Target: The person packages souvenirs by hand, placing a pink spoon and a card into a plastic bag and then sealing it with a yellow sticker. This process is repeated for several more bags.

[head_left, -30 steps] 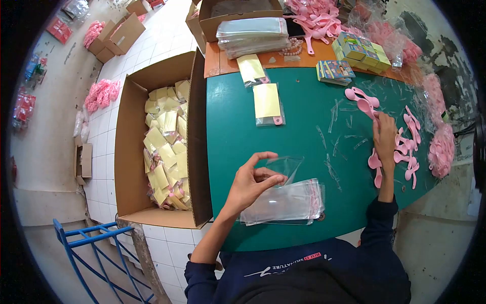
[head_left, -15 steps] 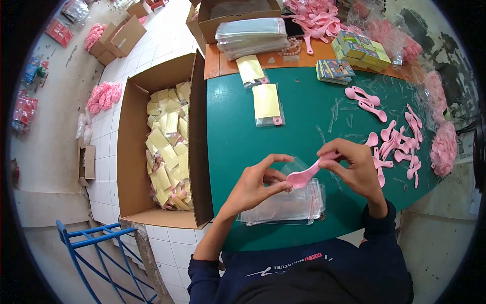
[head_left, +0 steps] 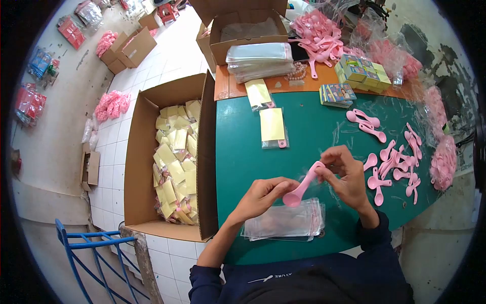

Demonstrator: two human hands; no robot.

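Note:
A pink plastic spoon (head_left: pixel 302 189) is held between both hands, its bowl down to the left and its handle rising to the right. My right hand (head_left: pixel 345 175) pinches the handle's end. The fingertips of my left hand (head_left: pixel 266 198) are closed at the bowl's edge. Something clear and blurred, perhaps plastic film, shows by the handle. Beneath the hands lies a stack of clear plastic bags (head_left: pixel 283 223) on the green tabletop (head_left: pixel 240 167). More pink spoons (head_left: pixel 392 164) lie scattered right of my right hand.
Two bagged packs with yellow cards (head_left: pixel 273 124) lie farther back. A big cardboard box (head_left: pixel 139 167) full of similar packs stands left of the table. Small printed boxes (head_left: pixel 362 71), a bag stack (head_left: pixel 259 58) and piled pink spoons (head_left: pixel 316 28) sit at the back. A blue metal frame (head_left: pixel 93 243) stands lower left.
The spoon has tipped to a steeper slant, its bowl now lower. My left fingers have drawn closer together at the bowl. The view has shifted, so the table appears lower.

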